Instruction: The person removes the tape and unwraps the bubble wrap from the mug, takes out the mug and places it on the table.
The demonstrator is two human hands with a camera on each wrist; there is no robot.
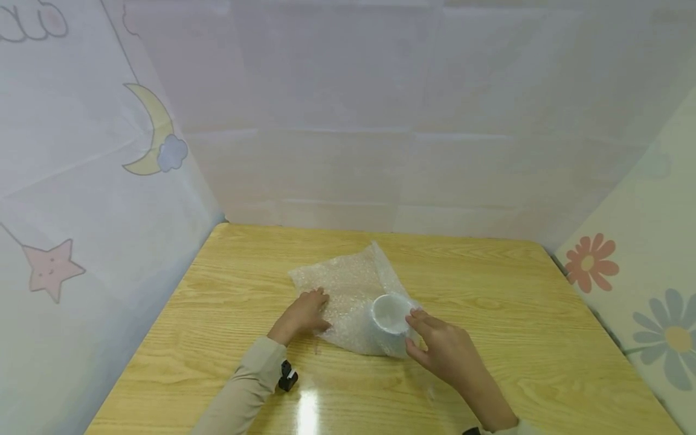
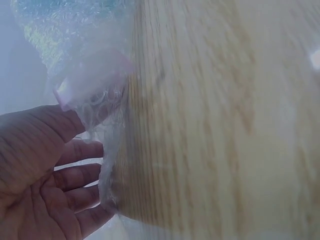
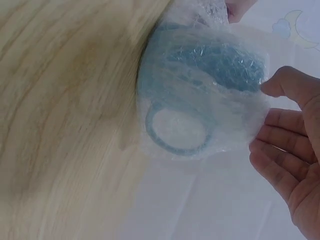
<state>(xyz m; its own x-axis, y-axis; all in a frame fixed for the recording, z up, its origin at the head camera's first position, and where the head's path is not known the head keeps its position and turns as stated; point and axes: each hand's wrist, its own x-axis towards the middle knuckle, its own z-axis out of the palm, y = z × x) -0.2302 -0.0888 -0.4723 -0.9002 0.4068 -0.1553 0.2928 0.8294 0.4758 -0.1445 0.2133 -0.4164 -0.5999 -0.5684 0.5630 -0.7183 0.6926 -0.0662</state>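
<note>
A light blue mug [image 1: 390, 314] stands upright on the table, with bubble wrap [image 1: 348, 278] around its side and spread out to its left. Its ring-shaped handle [image 3: 155, 131] shows through the wrap in the right wrist view. My right hand [image 1: 446, 347] pinches the upper edge of the wrap beside the mug's rim, thumb and fingers apart along that edge. On the wrap's near left edge rests my left hand [image 1: 304, 313], its fingers loosely bent and the thumb partly under the plastic. Near that thumb is a pinkish translucent piece [image 2: 95, 75], its kind unclear.
The wooden table [image 1: 228, 314] meets a pale wall covering [image 1: 337, 169] at the back. Printed side panels [image 1: 98, 241] rise along its left and right edges. A small black device [image 1: 287, 376] sits at my left cuff.
</note>
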